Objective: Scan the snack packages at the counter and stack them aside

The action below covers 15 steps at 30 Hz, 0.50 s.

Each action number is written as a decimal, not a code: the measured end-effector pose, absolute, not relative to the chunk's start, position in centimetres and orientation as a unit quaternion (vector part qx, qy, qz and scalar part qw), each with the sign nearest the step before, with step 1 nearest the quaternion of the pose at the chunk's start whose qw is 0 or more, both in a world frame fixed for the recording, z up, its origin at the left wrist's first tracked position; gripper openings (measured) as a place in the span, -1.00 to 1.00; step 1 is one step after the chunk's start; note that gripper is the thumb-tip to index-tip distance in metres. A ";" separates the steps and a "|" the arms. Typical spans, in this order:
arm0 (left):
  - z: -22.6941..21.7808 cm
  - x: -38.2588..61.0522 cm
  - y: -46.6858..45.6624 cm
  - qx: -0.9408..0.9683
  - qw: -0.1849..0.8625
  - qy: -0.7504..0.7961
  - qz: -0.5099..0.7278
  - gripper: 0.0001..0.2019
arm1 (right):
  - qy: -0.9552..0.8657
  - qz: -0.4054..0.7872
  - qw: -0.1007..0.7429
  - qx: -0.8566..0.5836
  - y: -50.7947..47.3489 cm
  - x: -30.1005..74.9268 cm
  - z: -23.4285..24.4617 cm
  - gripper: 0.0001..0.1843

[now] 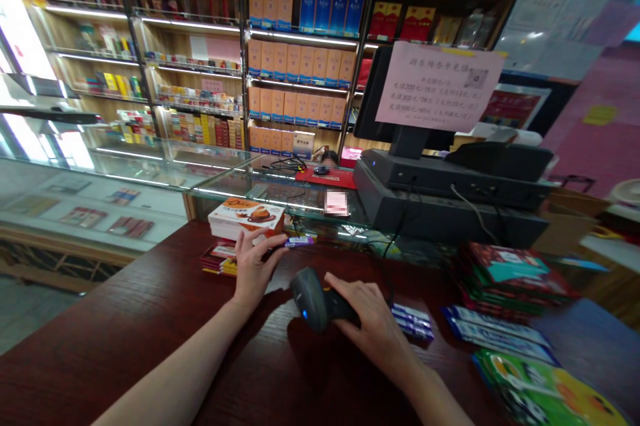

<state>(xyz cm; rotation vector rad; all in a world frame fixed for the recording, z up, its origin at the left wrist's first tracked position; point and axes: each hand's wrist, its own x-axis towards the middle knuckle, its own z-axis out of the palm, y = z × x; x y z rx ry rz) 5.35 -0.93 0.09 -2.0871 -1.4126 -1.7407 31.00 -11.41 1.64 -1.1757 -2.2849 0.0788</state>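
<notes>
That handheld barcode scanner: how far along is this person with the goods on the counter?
Done: nothing shows for certain, though the orange-and-white snack box and red packets sit apart at the left. In hand: the right hand grips the barcode scanner, and the left hand is at a purple-wrapped bar. Left: blue-and-white packets and green packets lie to the right, their state unclear.

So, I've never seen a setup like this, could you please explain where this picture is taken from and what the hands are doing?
This is one picture from a camera worn on a person's head, looking forward and down, so those arms are the person's own. The right hand holds a barcode scanner. The left hand is at a small purple packet, beside a boxed snack. Below them is a dark wooden counter, with stacked packets to the right and shelves of boxes behind.
</notes>
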 end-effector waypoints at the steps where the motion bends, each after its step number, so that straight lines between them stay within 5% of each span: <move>1: 0.1 5.4 -1.0 -0.681 0.041 -0.461 -0.568 -0.83 | -0.852 0.028 0.284 -0.439 -11.4 31.0 1.7 -0.20; 15: -0.4 5.3 -0.5 -0.678 0.044 -0.455 -0.576 -0.85 | -0.836 0.051 0.311 -0.450 -11.4 31.8 1.9 -0.15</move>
